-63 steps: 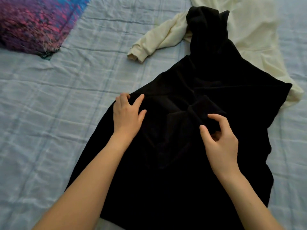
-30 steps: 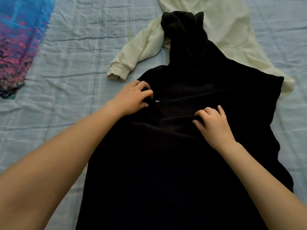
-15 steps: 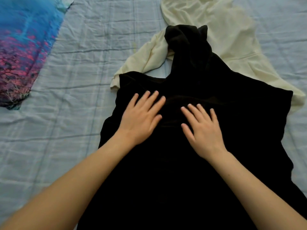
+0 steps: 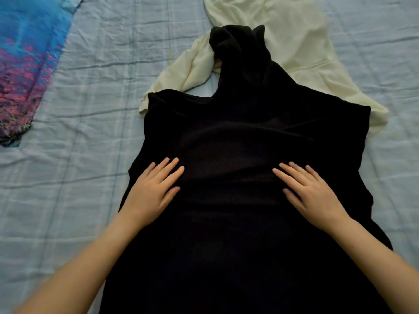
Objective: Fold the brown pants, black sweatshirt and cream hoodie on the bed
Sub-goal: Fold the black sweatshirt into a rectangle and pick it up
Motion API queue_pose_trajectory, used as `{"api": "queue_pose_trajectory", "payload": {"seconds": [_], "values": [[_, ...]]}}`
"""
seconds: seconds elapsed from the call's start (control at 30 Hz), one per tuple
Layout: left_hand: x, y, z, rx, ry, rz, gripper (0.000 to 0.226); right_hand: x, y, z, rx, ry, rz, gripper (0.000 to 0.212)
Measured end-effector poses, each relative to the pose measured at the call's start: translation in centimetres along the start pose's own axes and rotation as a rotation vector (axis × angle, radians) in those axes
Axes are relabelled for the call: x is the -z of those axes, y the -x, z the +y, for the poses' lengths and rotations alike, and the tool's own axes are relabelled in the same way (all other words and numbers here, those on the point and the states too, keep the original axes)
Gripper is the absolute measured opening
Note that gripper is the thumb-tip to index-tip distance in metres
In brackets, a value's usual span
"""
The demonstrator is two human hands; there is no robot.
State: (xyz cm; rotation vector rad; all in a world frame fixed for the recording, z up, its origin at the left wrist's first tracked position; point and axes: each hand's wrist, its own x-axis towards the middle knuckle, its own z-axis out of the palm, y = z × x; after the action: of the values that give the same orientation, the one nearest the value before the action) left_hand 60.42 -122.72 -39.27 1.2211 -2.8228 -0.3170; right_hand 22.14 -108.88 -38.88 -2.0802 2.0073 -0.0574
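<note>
The black sweatshirt point(image 4: 249, 132) lies spread on the bed, its bunched upper part reaching toward the far side. My left hand point(image 4: 154, 191) rests flat on its left half, fingers apart. My right hand point(image 4: 310, 191) lies flat on its right half, fingers spread. Behind the sweatshirt, partly under it, is the cream hoodie point(image 4: 294, 37), with one sleeve point(image 4: 181, 75) poking out to the left. The brown pants are not in view.
The bed is covered with a wrinkled light blue checked sheet point(image 4: 90, 109). A blue, pink and purple patterned cloth point(image 4: 25, 64) lies at the far left.
My hands let go of the bunched fabric, flattened onto the sweatshirt, then slid toward me and apart, smoothing it. The left side of the sweatshirt now lies squarer.
</note>
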Motion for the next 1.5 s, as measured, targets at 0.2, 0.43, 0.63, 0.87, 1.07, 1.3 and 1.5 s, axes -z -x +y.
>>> {"api": "queue_pose_trajectory", "payload": {"seconds": [0.2, 0.43, 0.63, 0.87, 1.07, 1.3, 1.5], "values": [[1.6, -0.5, 0.7, 0.089, 0.182, 0.095, 0.043, 2.2, 0.6, 0.5, 0.014, -0.118, 0.088, 0.062], [2.5, -0.2, 5.0, 0.134, 0.005, -0.024, 0.052, 1.8, 3.3, 0.4, 0.029, -0.03, -0.062, 0.053], [-0.1, -7.7, 11.4, -0.024, -0.092, 0.008, 0.056, 0.9, -4.6, -5.6, -0.074, 0.077, 0.121, 0.056], [-2.8, -9.8, 5.9, 0.119, -0.1, -0.134, 0.059, -0.6, -5.2, 2.5, -0.062, 0.096, -0.082, 0.058], [-0.3, -10.7, 7.1, 0.057, -0.095, -0.012, 0.051, 1.6, -5.6, 1.4, -0.01, 0.043, -0.043, 0.056], [2.4, -19.2, 5.6, 0.008, 0.227, 0.37, 0.03, 6.2, -13.6, 3.4, 0.008, -0.248, 0.274, 0.049], [3.1, -27.2, 3.8, 0.214, 0.54, 0.41, 0.058, 8.4, -21.9, 7.1, -0.112, -0.121, 0.221, 0.058]]}}
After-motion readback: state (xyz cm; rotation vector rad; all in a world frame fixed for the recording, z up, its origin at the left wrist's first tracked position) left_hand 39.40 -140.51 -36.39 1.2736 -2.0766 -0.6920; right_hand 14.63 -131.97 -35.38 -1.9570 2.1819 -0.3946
